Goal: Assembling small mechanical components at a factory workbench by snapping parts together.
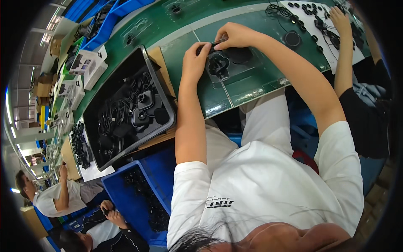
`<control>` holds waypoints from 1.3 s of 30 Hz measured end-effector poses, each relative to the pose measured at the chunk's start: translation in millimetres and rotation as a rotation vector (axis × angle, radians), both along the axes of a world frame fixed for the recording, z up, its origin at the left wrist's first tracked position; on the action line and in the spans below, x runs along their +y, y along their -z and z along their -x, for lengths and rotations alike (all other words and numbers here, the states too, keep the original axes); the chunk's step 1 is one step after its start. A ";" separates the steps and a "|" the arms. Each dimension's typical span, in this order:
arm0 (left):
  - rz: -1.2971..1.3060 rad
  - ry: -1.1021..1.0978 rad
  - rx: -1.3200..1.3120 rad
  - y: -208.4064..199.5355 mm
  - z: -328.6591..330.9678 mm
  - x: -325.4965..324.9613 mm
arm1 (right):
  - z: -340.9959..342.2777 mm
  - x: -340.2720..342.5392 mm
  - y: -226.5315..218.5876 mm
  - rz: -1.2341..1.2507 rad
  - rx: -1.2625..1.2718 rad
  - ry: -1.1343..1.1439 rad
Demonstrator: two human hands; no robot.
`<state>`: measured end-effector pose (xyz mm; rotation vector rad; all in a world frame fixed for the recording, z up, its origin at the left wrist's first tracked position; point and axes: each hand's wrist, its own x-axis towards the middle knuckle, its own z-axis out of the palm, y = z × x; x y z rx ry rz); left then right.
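Note:
My left hand (195, 58) and my right hand (233, 35) meet above a clear plastic tray (243, 69) on the green conveyor belt (189, 29). Together they pinch a small black part (215, 43) between their fingertips. In the tray lies a black coiled cable piece (218, 66) and a round black pad (240, 54). My forearms reach up from my white T-shirt at the bottom.
A dark bin (126, 107) full of black cables and devices sits to my left. A blue crate (138, 197) of black parts stands lower left. Another person's hand (339, 19) works at a white sheet with small black parts at upper right. Two people sit at lower left.

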<state>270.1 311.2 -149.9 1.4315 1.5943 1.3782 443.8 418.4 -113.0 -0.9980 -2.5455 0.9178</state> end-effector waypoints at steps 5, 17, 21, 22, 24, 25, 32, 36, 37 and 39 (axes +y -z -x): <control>0.030 0.053 -0.191 3.9 -6.6 -4.6 | -2.5 -1.1 -5.9 0.082 -0.090 -0.045; 0.071 -0.048 -0.090 0.1 -18.3 -0.7 | -23.6 -14.9 3.5 -0.356 0.137 -0.002; 0.066 -0.036 -0.062 7.2 -17.4 -5.1 | -51.0 -71.8 -18.7 -0.620 0.184 0.133; 0.069 -0.047 -0.044 8.0 -16.4 -6.2 | -56.2 -82.8 -18.6 -0.700 0.164 0.132; 0.068 -0.044 -0.015 6.8 -20.1 -3.4 | -73.6 -93.2 -11.1 -0.665 -0.012 0.098; 0.069 -0.046 0.000 6.8 -20.6 -2.5 | -79.3 -94.3 -5.0 -0.621 -0.180 0.058; 0.112 -0.056 -0.009 -0.9 -21.8 -4.7 | -91.7 -68.6 19.3 -0.674 0.086 -0.158; 0.089 -0.056 0.025 -9.0 -18.9 -5.4 | -83.3 -93.7 -0.9 -0.822 -0.080 -0.153; 0.074 -0.058 0.029 -10.5 -18.3 -3.4 | -78.1 -96.6 -4.8 -0.839 -0.144 -0.143; 0.044 -0.064 0.038 -11.8 -15.8 -0.1 | -67.4 -101.9 -11.0 -0.870 -0.272 -0.123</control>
